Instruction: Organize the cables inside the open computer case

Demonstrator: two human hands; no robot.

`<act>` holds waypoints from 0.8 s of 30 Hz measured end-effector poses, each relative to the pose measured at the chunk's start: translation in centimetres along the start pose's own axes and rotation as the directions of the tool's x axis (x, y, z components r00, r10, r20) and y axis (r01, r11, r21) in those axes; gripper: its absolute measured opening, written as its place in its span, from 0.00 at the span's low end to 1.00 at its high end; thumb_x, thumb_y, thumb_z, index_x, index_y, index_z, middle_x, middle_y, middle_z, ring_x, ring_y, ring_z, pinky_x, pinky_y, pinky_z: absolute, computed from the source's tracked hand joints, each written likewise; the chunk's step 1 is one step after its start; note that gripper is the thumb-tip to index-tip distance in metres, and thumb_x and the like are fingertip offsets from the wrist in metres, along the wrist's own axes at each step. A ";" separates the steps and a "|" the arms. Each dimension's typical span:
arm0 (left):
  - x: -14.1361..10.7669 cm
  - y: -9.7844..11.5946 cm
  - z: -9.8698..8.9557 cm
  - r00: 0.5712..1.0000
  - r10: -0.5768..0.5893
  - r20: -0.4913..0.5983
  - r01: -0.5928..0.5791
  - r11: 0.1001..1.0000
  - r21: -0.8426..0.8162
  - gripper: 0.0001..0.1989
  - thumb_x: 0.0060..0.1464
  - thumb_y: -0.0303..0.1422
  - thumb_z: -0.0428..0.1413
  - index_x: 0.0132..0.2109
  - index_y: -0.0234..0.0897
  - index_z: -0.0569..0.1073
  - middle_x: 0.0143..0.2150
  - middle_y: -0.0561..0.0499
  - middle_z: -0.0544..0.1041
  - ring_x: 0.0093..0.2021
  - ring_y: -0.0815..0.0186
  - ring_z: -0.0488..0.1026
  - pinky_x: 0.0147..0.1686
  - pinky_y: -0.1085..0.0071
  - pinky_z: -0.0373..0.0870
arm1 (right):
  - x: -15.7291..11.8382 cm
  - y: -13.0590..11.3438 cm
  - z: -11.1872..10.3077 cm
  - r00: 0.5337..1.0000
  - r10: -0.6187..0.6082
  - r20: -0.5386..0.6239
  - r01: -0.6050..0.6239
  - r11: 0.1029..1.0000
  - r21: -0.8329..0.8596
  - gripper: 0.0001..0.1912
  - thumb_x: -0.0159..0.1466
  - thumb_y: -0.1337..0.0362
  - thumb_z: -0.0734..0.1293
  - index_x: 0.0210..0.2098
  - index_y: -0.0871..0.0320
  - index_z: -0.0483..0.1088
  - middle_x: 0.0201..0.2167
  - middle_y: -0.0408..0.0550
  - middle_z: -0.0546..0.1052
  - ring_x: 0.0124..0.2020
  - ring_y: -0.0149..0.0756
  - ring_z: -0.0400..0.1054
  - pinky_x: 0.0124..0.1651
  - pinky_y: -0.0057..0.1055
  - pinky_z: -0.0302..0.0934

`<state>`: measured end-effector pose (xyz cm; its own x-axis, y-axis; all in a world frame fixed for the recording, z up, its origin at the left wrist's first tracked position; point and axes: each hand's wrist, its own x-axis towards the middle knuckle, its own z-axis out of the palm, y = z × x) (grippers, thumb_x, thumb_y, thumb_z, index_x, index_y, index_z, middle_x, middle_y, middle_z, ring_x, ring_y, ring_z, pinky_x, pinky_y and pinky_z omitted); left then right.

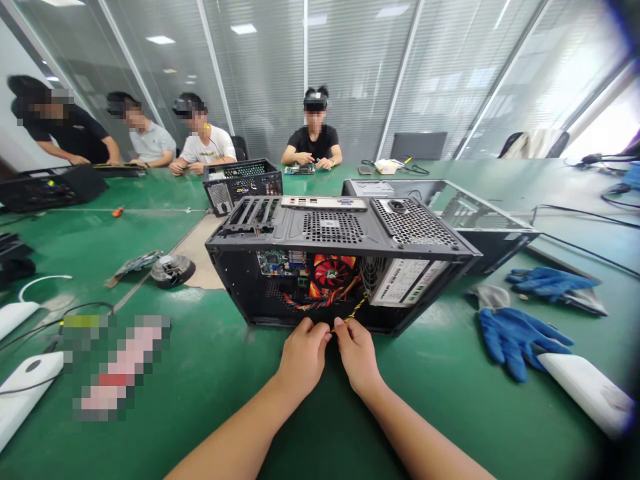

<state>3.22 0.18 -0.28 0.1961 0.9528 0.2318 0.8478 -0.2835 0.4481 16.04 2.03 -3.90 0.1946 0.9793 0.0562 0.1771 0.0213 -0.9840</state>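
Ahead of me an open black computer case [285, 230] lies with its back panel facing up. Inside are a red and orange cooling fan [331, 272], part of a green circuit board [280, 262] and a power supply [407, 281] with a white label. A bundle of coloured wires [313, 303] runs along the inside. My left hand [306, 353] and my right hand [359, 353] meet at the case's near edge, fingers pinched on a thin yellow and black cable [357, 308]. The cable's end is hidden by my fingers.
A second open case [500, 243] stands behind on the right, another case [245, 183] further back. Blue gloves [520, 333] and a white power strip [590, 390] lie right. A round metal-and-black part [173, 270] lies left. Several people sit or stand across the green table [165, 233].
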 end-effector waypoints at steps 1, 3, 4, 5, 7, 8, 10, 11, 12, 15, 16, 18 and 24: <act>0.0 0.0 0.0 1.000 -0.003 0.002 0.003 1.000 0.009 0.08 0.65 0.30 0.49 0.41 0.42 0.73 0.35 0.53 0.67 0.32 0.67 0.70 0.33 0.74 0.65 | 0.0 0.0 0.0 1.000 -0.001 -0.002 0.001 1.000 0.002 0.22 0.64 0.47 0.62 0.22 0.54 0.57 0.18 0.38 0.59 0.22 0.31 0.53 0.24 0.28 0.50; 0.0 0.0 0.0 1.000 -0.007 0.007 0.007 1.000 0.019 0.08 0.65 0.30 0.49 0.42 0.42 0.73 0.35 0.52 0.68 0.32 0.67 0.70 0.33 0.74 0.65 | 0.0 0.0 0.1 1.000 -0.001 0.001 0.001 1.000 0.003 0.22 0.64 0.47 0.62 0.22 0.54 0.57 0.18 0.37 0.59 0.22 0.31 0.53 0.24 0.28 0.50; 0.0 0.1 -0.1 1.000 -0.010 0.011 0.010 1.000 0.021 0.08 0.65 0.31 0.48 0.42 0.42 0.72 0.36 0.52 0.68 0.32 0.67 0.70 0.33 0.74 0.66 | 0.0 0.0 0.1 1.000 0.000 0.005 0.000 1.000 0.003 0.22 0.64 0.47 0.62 0.22 0.54 0.57 0.18 0.37 0.59 0.22 0.31 0.53 0.24 0.28 0.50; 0.0 0.1 -0.1 1.000 -0.013 0.015 0.013 1.000 0.021 0.08 0.65 0.31 0.48 0.42 0.42 0.72 0.36 0.52 0.68 0.32 0.67 0.71 0.33 0.73 0.66 | 0.0 0.0 0.1 1.000 0.001 0.008 -0.001 1.000 0.003 0.22 0.65 0.47 0.62 0.22 0.54 0.57 0.18 0.37 0.59 0.22 0.31 0.53 0.24 0.28 0.50; 0.0 0.1 -0.2 1.000 -0.020 0.019 0.019 1.000 0.022 0.08 0.65 0.31 0.48 0.41 0.42 0.73 0.36 0.52 0.69 0.33 0.66 0.71 0.33 0.73 0.66 | 0.0 0.0 0.1 1.000 -0.001 0.009 0.001 1.000 0.003 0.22 0.65 0.47 0.62 0.22 0.54 0.57 0.18 0.37 0.59 0.22 0.31 0.54 0.24 0.28 0.50; 0.0 0.1 -0.2 1.000 -0.022 0.020 0.022 1.000 0.020 0.08 0.65 0.31 0.48 0.41 0.42 0.72 0.36 0.52 0.69 0.33 0.66 0.71 0.33 0.73 0.66 | 0.0 0.0 0.1 1.000 -0.005 0.008 0.005 1.000 0.003 0.22 0.65 0.47 0.62 0.22 0.54 0.57 0.18 0.37 0.59 0.22 0.31 0.54 0.24 0.28 0.49; 0.0 0.1 -0.2 1.000 -0.023 0.019 0.023 1.000 0.009 0.08 0.65 0.31 0.48 0.41 0.42 0.72 0.36 0.51 0.70 0.33 0.66 0.72 0.34 0.73 0.67 | 0.0 -0.1 0.1 1.000 -0.014 0.004 0.014 1.000 0.003 0.22 0.65 0.48 0.62 0.22 0.55 0.57 0.18 0.37 0.59 0.22 0.31 0.54 0.24 0.28 0.49; 0.0 0.1 -0.2 1.000 -0.021 0.018 0.021 1.000 0.001 0.08 0.65 0.30 0.48 0.41 0.42 0.72 0.36 0.51 0.70 0.34 0.65 0.72 0.34 0.72 0.67 | 0.0 -0.1 0.1 1.000 -0.017 0.002 0.017 1.000 0.005 0.22 0.65 0.48 0.62 0.22 0.55 0.57 0.19 0.38 0.59 0.22 0.31 0.54 0.24 0.28 0.50; 0.0 0.1 -0.2 1.000 -0.019 0.016 0.019 1.000 -0.008 0.08 0.65 0.30 0.48 0.41 0.41 0.72 0.36 0.51 0.70 0.34 0.65 0.72 0.34 0.72 0.67 | -0.1 -0.1 0.1 1.000 -0.017 0.000 0.017 1.000 0.009 0.22 0.65 0.49 0.63 0.22 0.55 0.57 0.19 0.38 0.59 0.22 0.31 0.54 0.24 0.28 0.50; 0.1 0.2 -0.2 1.000 -0.009 0.007 0.009 1.000 -0.029 0.08 0.64 0.29 0.49 0.40 0.41 0.72 0.36 0.51 0.71 0.34 0.65 0.72 0.34 0.72 0.67 | -0.1 -0.2 0.0 1.000 -0.008 0.002 0.008 1.000 0.021 0.22 0.64 0.48 0.63 0.22 0.55 0.57 0.19 0.37 0.59 0.22 0.31 0.53 0.25 0.28 0.50; 0.1 0.2 -0.2 1.000 -0.006 0.004 0.006 0.999 -0.034 0.08 0.64 0.29 0.49 0.40 0.41 0.72 0.36 0.51 0.71 0.34 0.65 0.72 0.34 0.72 0.67 | -0.1 -0.2 0.0 1.000 -0.004 0.006 0.004 1.000 0.023 0.22 0.64 0.48 0.63 0.22 0.55 0.57 0.19 0.38 0.59 0.22 0.31 0.53 0.25 0.28 0.50; 0.1 0.2 -0.3 1.000 -0.001 -0.001 0.001 0.999 -0.044 0.08 0.64 0.29 0.49 0.39 0.41 0.72 0.36 0.51 0.71 0.34 0.65 0.72 0.34 0.72 0.67 | -0.1 -0.3 0.0 1.000 0.003 0.011 -0.003 1.000 0.029 0.22 0.64 0.48 0.63 0.22 0.55 0.58 0.19 0.38 0.60 0.22 0.31 0.53 0.24 0.28 0.50; 0.0 0.1 -0.3 1.000 0.023 -0.005 -0.024 0.998 -0.060 0.07 0.64 0.29 0.49 0.40 0.40 0.71 0.36 0.52 0.70 0.33 0.66 0.71 0.34 0.71 0.67 | -0.1 -0.2 -0.1 1.000 0.007 0.018 -0.007 1.000 0.028 0.22 0.64 0.47 0.62 0.22 0.55 0.58 0.19 0.37 0.59 0.22 0.31 0.53 0.24 0.28 0.50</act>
<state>3.17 0.16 0.00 0.2132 0.9453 0.2468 0.8119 -0.3119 0.4935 16.04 1.94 -3.67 0.1789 0.9828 0.0465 0.1487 0.0197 -0.9887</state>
